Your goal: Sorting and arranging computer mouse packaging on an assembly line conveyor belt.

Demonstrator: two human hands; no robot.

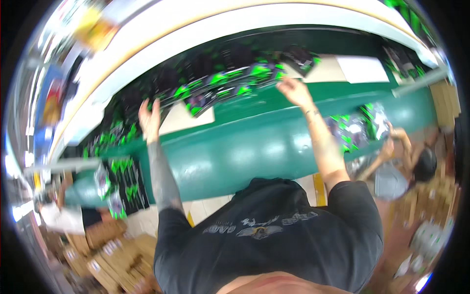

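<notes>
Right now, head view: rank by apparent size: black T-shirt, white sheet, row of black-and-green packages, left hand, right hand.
1. Black T-shirt, also nearest the camera
2. Row of black-and-green packages
3. White sheet
4. Left hand and right hand: alike, unranked

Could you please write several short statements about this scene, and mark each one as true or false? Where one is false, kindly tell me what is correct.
1. The left hand is closed into a fist. False: its thumb and fingers stand apart.
2. A white sheet lies to the right of the right hand. True.
3. Black-and-green packages lie between the two hands in the view. True.
4. The long work surface is yellow. False: it is green.
5. A co-worker in a grey top is on the person's right side. True.
6. The person's T-shirt is white. False: it is dark.
</notes>
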